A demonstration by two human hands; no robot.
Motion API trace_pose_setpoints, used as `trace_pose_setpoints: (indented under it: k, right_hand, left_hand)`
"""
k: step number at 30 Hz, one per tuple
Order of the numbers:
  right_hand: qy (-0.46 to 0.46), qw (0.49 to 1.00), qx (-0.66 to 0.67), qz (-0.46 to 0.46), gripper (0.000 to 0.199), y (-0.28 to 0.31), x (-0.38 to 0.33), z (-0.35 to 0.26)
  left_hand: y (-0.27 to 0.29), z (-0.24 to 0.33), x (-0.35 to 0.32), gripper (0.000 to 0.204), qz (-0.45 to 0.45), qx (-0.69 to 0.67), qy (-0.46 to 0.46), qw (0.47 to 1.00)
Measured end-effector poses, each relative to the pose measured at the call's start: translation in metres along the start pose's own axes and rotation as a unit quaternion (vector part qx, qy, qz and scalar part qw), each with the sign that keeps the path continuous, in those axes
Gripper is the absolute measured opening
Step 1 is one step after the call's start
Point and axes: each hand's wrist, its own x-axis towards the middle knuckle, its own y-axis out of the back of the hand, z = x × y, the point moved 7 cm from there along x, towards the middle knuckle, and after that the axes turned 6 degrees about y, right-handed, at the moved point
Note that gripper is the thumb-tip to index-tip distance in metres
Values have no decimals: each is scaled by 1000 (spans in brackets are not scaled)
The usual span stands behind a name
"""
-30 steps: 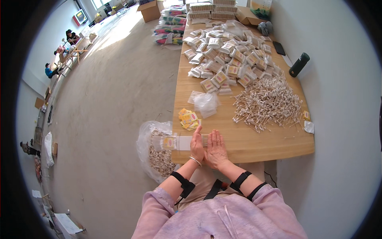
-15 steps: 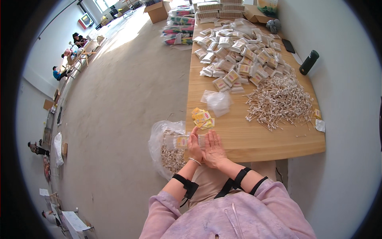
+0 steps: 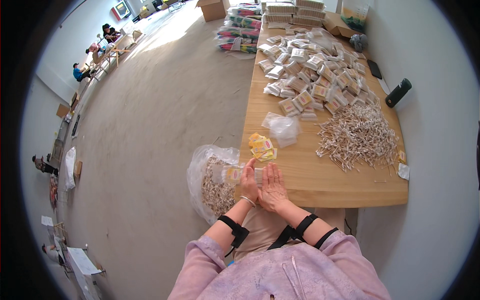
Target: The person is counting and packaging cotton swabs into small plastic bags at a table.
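At the near left corner of the table, my left hand (image 3: 249, 184) is closed round a clear bag of cotton swabs (image 3: 231, 174) with a yellow label card inside. The bag's left part sticks out past the table edge, and the swab ends show between my two hands. My right hand (image 3: 273, 187) lies flat with fingers stretched out, its thumb side against the right end of the swabs. Just beyond my fingers is a small stack of yellow label cards (image 3: 263, 147). Empty clear bags (image 3: 285, 131) lie behind the cards.
Loose cotton swabs (image 3: 357, 137) form a heap on the right of the wooden table (image 3: 340, 192). Farther back are piled filled swab packs (image 3: 305, 70), a dark bottle (image 3: 398, 92) and a phone (image 3: 374, 69). A plastic sack of swabs (image 3: 216, 192) stands left of the table.
The view has shifted slightly, so the table appears a little further right and lower. Both hands keep nearly the same pose on the swab bag.
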Motion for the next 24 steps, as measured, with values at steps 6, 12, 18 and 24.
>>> trace_pose_setpoints:
  k: [6, 12, 18, 24]
  right_hand:
    - [-14, 1000, -19, 12, 83, -13, 7, 2]
    - [-8, 999, 3, 54, 88, -8, 10, -9]
    - [-1, 997, -9, 78, 91, -10, 14, -19]
    - [-7, 998, -21, 58, 92, -16, 17, -26]
  left_hand:
    - [-5, 22, -4, 40, -15, 152, -44, 987]
    - [51, 59, 3, 40, 81, 374, -175, 907]
    - [96, 33, 22, 46, 115, 520, -131, 836]
    - [114, -6, 36, 36, 74, 343, 10, 936]
